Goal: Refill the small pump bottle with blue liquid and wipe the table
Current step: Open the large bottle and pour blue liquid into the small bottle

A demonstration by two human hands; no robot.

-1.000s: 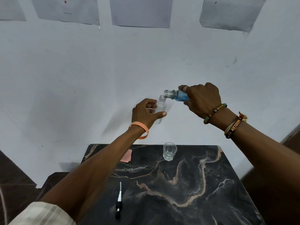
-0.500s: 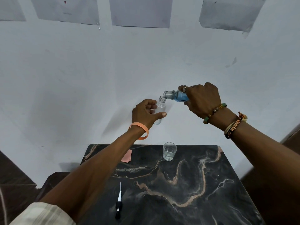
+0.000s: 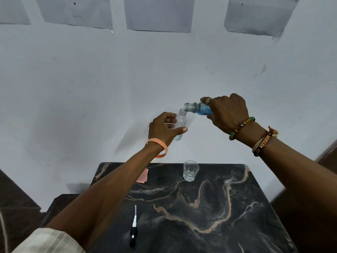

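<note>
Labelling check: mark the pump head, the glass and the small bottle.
pump head (image 3: 134,232), head view, black collar.
glass (image 3: 190,171), head view, side wall.
small bottle (image 3: 181,118), head view, clear shoulder below neck.

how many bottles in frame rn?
2. A small clear bottle is held upright in the left hand. A bottle of blue liquid is in the right hand, tipped toward the small bottle's mouth. No others show, and none looks hidden.

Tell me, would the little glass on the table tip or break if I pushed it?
It would probably slide before tipping: the glass looks short and wide, with water low inside. The table looks smooth, so it may skid. It stands near the far edge, so a fall could break it.
</note>
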